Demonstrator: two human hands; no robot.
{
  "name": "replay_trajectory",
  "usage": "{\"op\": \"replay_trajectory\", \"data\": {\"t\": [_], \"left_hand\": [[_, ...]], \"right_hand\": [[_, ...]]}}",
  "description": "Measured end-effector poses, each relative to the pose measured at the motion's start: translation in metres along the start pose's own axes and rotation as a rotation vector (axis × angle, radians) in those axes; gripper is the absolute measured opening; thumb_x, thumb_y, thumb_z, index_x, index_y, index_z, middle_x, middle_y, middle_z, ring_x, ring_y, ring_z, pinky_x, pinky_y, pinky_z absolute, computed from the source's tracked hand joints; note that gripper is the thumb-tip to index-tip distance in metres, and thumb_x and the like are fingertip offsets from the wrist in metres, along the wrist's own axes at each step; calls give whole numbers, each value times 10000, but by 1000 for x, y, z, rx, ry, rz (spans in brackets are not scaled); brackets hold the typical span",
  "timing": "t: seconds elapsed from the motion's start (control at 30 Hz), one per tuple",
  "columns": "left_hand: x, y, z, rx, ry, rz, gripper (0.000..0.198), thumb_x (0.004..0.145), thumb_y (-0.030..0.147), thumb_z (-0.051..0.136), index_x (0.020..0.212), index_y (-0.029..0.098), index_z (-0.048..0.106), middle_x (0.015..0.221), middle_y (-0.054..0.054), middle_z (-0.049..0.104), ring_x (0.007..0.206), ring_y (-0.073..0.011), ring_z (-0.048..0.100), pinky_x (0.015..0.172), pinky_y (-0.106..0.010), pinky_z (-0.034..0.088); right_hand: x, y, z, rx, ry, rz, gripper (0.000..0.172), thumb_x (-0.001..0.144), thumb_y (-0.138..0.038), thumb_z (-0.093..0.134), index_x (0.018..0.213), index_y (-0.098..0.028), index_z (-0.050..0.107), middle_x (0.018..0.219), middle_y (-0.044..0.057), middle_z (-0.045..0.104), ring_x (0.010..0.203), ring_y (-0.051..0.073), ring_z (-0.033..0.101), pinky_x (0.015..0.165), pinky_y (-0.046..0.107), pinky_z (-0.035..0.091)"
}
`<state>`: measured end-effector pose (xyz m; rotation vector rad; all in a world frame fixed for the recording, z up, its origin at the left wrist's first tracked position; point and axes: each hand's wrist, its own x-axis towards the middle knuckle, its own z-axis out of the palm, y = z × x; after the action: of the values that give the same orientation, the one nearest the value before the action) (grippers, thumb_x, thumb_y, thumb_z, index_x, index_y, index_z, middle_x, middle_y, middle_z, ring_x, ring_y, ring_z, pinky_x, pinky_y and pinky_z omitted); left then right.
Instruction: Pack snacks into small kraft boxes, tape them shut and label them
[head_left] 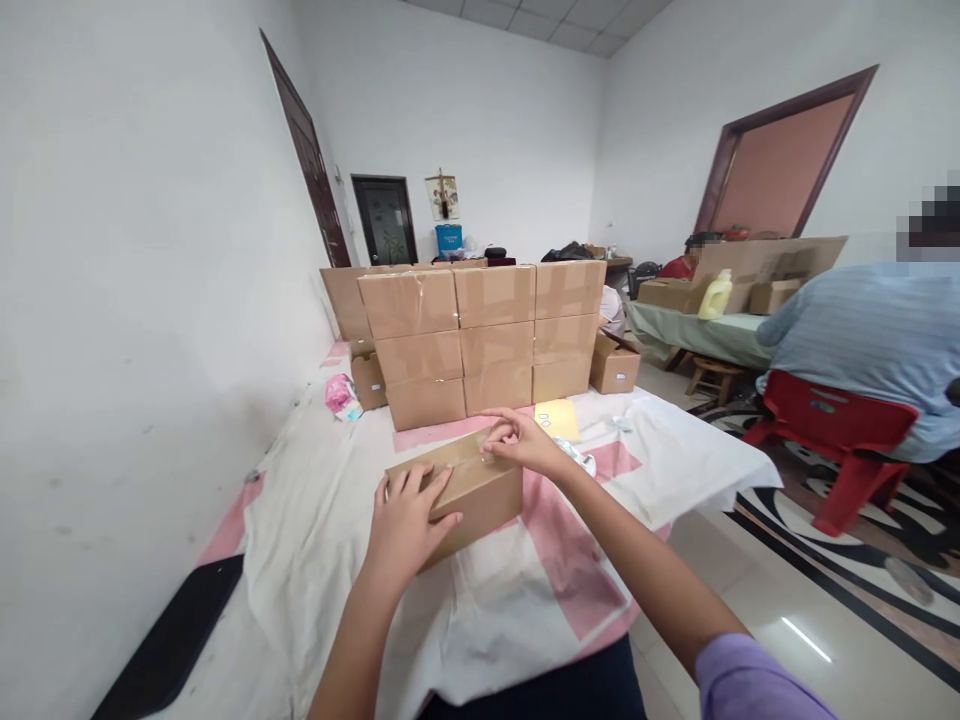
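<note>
A closed cardboard box (480,510) lies at an angle on the cloth in front of me. My left hand (409,515) grips its left end, with fingers spread over the top and the thumb against the near side. At the far right end of the lid, my right hand (521,442) is pinched, thumb to fingers. Shiny clear tape (484,458) shows just below that pinch and appears to be held in it. Part of the lid is hidden under both hands.
Behind the box stands a stack of taped cartons (495,345), with a smaller open carton (615,365) at its right. A yellow sheet (557,420) and a pink packet (341,395) lie on the cloth. A black slab (176,635) is at left. A person sits on a red chair (840,420).
</note>
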<state>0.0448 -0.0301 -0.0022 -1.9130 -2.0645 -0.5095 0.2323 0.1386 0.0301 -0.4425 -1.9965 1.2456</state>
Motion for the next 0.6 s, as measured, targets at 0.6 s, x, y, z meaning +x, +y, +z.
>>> {"op": "replay_trajectory", "data": {"t": [0.6], "left_hand": [[1, -1, -1, -18, 5, 13, 543, 855, 426, 685, 1378, 323, 583, 1339, -85, 607, 1248, -298, 518, 1120, -554, 313]], "right_hand": [[6, 32, 11, -144, -133, -121, 768, 833, -211, 672, 1539, -248, 373, 981, 34, 715, 949, 196, 673, 925, 392, 511]]}}
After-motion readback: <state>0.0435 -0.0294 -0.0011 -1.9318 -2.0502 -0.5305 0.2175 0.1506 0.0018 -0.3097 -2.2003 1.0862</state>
